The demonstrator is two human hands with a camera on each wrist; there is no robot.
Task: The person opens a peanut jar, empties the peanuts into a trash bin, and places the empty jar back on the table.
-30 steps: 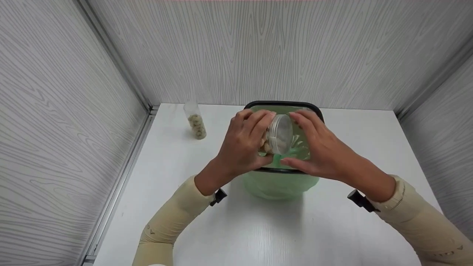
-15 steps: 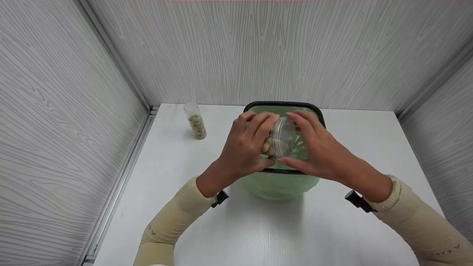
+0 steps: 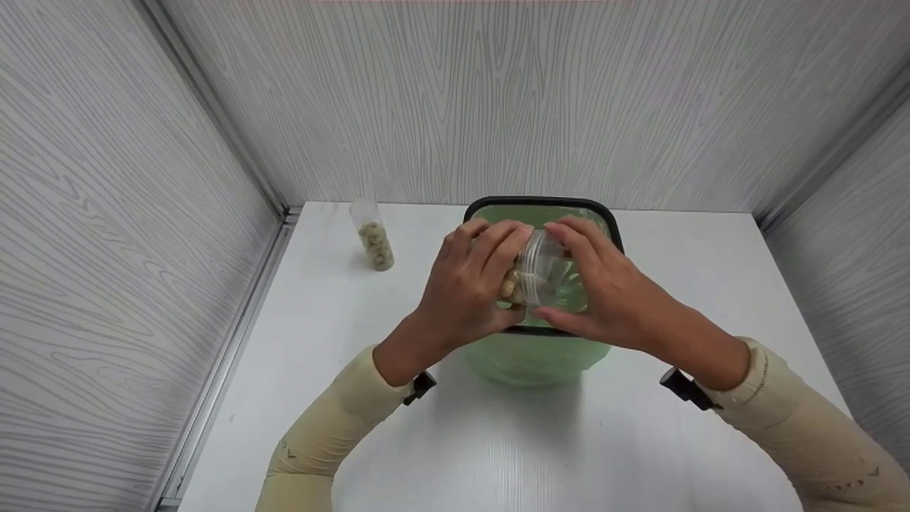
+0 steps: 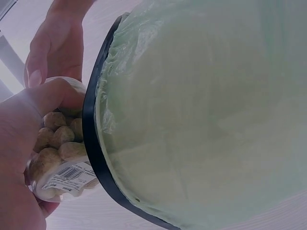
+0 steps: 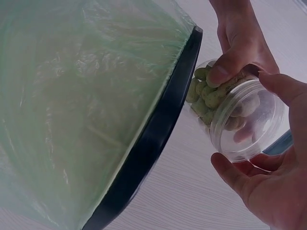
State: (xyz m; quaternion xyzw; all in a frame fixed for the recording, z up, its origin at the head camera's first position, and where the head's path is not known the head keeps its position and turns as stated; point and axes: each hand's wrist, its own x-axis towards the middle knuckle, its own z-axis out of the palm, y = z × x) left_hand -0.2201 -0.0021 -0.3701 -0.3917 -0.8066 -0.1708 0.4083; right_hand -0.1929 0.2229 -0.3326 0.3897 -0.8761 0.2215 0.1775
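Above the green-lined bin (image 3: 540,359), my left hand (image 3: 466,284) grips a clear plastic jar (image 4: 62,153), tilted on its side. Inside the jar are several roundish brown pieces, nut-like, and a white barcode label shows in the left wrist view. A clear screw lid (image 5: 247,120) caps the jar and faces right. My right hand (image 3: 611,291) holds this lid by its rim, fingertips on one side and thumb on the other. In the right wrist view the right hand (image 5: 276,187) spans the lid, with the palm away from it.
A clear tube-shaped container (image 3: 373,238) of pale ring-like pieces stands at the back left of the white table (image 3: 306,341). The bin's black rim (image 3: 540,201) lies around and beneath both hands. Wood-grain panels (image 3: 455,99) enclose the table.
The right hand has moved slightly left, and its fingers now meet the lid's rim. The jar has tipped a little lower at its lid end. The tube container has stayed put.
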